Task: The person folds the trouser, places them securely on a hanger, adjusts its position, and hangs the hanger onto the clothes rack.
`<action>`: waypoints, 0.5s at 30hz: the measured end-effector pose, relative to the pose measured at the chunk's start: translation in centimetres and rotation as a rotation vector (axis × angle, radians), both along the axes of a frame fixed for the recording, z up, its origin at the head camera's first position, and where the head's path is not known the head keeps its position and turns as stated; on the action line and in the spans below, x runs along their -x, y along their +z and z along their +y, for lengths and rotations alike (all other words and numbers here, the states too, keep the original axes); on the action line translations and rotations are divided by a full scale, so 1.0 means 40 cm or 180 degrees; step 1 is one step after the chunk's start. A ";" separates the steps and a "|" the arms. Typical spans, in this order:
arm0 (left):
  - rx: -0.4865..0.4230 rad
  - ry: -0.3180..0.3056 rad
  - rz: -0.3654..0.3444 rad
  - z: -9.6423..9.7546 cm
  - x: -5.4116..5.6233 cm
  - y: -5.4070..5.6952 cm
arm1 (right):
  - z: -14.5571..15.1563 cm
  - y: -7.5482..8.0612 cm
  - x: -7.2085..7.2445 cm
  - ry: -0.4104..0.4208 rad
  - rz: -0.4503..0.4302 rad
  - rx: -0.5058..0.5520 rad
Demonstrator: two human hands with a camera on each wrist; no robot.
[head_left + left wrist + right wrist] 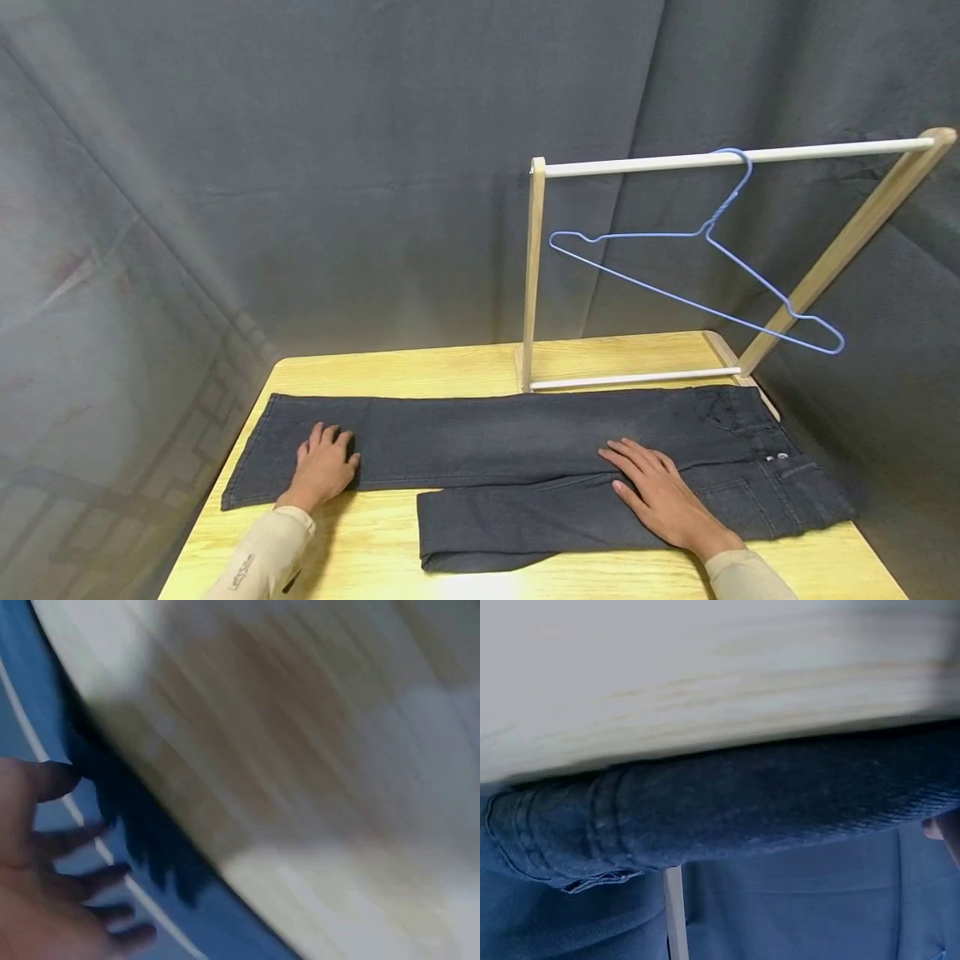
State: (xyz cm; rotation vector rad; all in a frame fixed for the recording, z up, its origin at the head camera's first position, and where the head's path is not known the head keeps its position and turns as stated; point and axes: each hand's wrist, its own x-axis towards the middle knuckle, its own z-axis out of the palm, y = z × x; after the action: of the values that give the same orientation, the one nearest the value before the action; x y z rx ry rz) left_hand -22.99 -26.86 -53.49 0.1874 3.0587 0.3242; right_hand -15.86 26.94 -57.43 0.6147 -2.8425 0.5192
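Dark jeans lie sideways across the wooden table, waist to the right. The far leg stretches out to the left, while the near leg ends shorter, with a folded edge. My left hand is over the far leg near its hem, its fingers spread and holding nothing. In the blurred left wrist view, that hand shows beside its dark shadow. Over the near leg, close to the hip, my right hand lies palm down with extended fingers. Only a bit of it shows in the right wrist view, beyond the denim.
A wooden rack with a white top rod stands at the table's back right. From the rod hangs a blue wire hanger. Grey curtains enclose the back and sides of the table.
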 end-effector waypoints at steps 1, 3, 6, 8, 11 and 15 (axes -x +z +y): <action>-0.0091 -0.0201 0.0060 0.029 -0.008 0.008 | -0.002 -0.002 -0.001 0.0059 0.0068 0.0029; -0.0409 -0.0729 -0.0016 0.085 -0.028 0.018 | -0.007 -0.004 -0.003 0.0164 0.0149 0.0067; -0.0972 -0.1411 -0.0564 0.149 -0.064 0.023 | -0.025 -0.006 -0.008 0.0314 0.0181 0.0073; -0.1228 -0.1623 -0.0866 0.173 -0.080 0.023 | -0.043 -0.006 -0.012 0.0384 0.0174 0.0031; -0.1409 -0.1698 -0.0940 0.189 -0.091 0.018 | -0.076 -0.002 -0.022 0.0409 0.0168 -0.0066; -0.1714 -0.1820 -0.0815 0.198 -0.094 0.015 | -0.122 0.015 -0.035 0.0403 0.0122 -0.0092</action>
State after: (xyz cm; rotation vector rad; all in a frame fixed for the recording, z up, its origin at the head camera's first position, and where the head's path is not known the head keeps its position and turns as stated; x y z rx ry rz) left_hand -19.21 -18.95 -52.90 0.9292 2.4529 1.0124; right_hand -14.47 22.04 -56.83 0.8052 -2.7927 0.4819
